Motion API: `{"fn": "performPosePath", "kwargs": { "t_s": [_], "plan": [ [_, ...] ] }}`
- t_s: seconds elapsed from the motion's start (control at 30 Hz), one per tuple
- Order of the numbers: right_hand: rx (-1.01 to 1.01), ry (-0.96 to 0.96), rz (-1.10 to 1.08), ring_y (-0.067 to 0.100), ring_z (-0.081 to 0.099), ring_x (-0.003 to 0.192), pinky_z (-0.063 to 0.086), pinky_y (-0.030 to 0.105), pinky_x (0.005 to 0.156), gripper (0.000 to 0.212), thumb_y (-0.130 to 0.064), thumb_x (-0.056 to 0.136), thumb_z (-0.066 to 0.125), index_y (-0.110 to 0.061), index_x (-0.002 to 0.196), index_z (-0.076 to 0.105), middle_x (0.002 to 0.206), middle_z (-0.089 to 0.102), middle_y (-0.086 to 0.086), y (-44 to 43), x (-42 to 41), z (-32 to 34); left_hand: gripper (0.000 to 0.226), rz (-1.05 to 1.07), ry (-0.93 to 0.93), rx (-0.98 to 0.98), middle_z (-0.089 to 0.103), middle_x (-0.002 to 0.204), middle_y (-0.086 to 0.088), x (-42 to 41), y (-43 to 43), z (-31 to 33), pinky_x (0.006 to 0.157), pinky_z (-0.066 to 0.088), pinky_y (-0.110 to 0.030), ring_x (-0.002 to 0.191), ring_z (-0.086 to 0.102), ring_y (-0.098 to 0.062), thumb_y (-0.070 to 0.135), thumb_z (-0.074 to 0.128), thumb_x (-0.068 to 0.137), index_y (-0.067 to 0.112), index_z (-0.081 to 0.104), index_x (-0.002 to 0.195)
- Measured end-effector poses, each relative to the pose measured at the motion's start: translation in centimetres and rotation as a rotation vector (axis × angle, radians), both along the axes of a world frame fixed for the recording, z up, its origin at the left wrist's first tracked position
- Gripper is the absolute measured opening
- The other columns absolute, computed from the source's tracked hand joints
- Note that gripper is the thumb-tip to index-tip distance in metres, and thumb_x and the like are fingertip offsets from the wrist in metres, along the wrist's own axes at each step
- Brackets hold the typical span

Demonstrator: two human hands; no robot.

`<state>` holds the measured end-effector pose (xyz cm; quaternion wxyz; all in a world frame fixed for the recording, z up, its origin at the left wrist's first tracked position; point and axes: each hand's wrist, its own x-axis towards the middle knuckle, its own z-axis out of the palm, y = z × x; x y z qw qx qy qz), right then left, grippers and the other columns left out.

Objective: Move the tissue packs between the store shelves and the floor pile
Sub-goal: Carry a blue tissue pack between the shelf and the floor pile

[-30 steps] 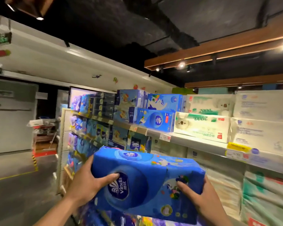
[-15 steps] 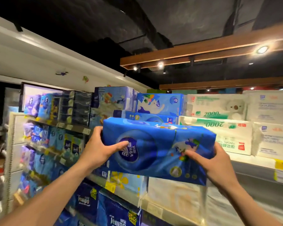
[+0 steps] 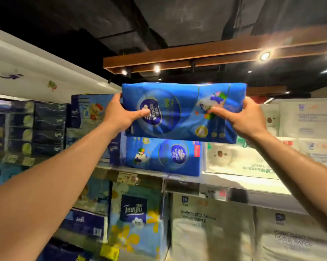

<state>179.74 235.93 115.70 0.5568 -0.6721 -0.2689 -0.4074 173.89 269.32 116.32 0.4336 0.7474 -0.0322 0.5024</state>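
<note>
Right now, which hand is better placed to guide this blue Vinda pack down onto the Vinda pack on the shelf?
Probably the left hand: it grips the held Vinda pack almost above the left edge of the shelved Vinda pack. The right hand holds the end overhanging the white tissue packs.

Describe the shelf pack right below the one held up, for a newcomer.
Start at the top shelf of the store rack. Directly under the held pack lies a bright blue Vinda pack, resting on the shelf. The white bear pack to its right and the darker packs to its left lack its round Vinda logo.
</note>
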Motion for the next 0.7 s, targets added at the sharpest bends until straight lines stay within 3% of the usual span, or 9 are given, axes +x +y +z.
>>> {"fn": "performPosePath", "kwargs": {
  "t_s": [0.13, 0.27, 0.37, 0.47, 0.57, 0.7],
  "plan": [
    [0.049, -0.010, -0.030, 0.010, 0.074, 0.093, 0.060, 0.043, 0.089, 0.091, -0.073, 0.041, 0.088, -0.016, 0.110, 0.072, 0.102, 0.078, -0.006, 3.0, 4.5, 2.0, 0.089, -0.042, -0.032, 0.030, 0.068, 0.120, 0.001, 6.1, 3.3, 2.4, 0.091, 0.056, -0.038, 0.106, 0.067, -0.016, 0.047, 0.096, 0.052, 0.013, 0.056, 0.125],
    [0.047, 0.048, -0.037, 0.012, 0.075, 0.094, 0.059, 0.047, 0.091, 0.060, -0.040, 0.059, 0.096, -0.014, 0.109, 0.075, 0.100, 0.078, -0.004, 5.6, 9.1, 2.0, 0.094, -0.050, 0.005, 0.114, 0.062, 0.128, -0.001, 10.9, 5.9, 2.4, 0.096, 0.053, -0.039, 0.113, 0.063, -0.020, 0.042, 0.095, 0.059, 0.012, 0.046, 0.132],
    [0.060, 0.091, -0.043, 0.016, 0.076, 0.094, 0.060, 0.049, 0.089, 0.075, -0.057, 0.045, 0.095, -0.016, 0.105, 0.076, 0.099, 0.079, -0.004, 7.0, 11.5, 1.5, 0.114, 0.026, 0.048, 0.228, 0.054, 0.142, -0.011, 12.7, 6.8, 1.9, 0.101, 0.049, -0.047, 0.124, 0.057, -0.032, 0.052, 0.092, 0.059, 0.017, 0.028, 0.147],
    [0.071, 0.123, -0.033, 0.018, 0.076, 0.094, 0.060, 0.050, 0.088, 0.088, -0.068, 0.034, 0.093, -0.016, 0.103, 0.076, 0.099, 0.079, -0.003, 7.8, 13.4, 1.2, 0.126, 0.117, 0.030, 0.400, 0.032, 0.159, -0.017, 14.1, 7.3, 1.7, 0.110, 0.039, -0.048, 0.142, 0.038, -0.035, 0.044, 0.091, 0.065, 0.018, 0.010, 0.158],
    [0.054, 0.153, -0.075, 0.018, 0.076, 0.093, 0.060, 0.052, 0.089, 0.077, -0.064, 0.041, 0.092, -0.017, 0.101, 0.077, 0.097, 0.079, -0.004, 8.8, 14.8, 1.3, 0.125, 0.198, 0.008, 0.584, 0.007, 0.167, -0.013, 15.3, 7.6, 1.8, 0.120, 0.025, -0.048, 0.154, 0.010, -0.030, 0.044, 0.089, 0.068, 0.021, 0.009, 0.160],
    [-0.116, 0.165, -0.217, 0.014, 0.074, 0.094, 0.059, 0.049, 0.088, 0.054, -0.057, 0.065, 0.084, -0.023, 0.105, 0.075, 0.099, 0.078, -0.009, 10.0, 16.0, 1.3, 0.118, 0.301, 0.002, 0.758, 0.007, 0.166, -0.018, 17.2, 7.8, 1.5, 0.124, 0.008, -0.043, 0.154, 0.004, -0.033, 0.052, 0.084, 0.071, 0.016, 0.014, 0.159]
  ]
}}
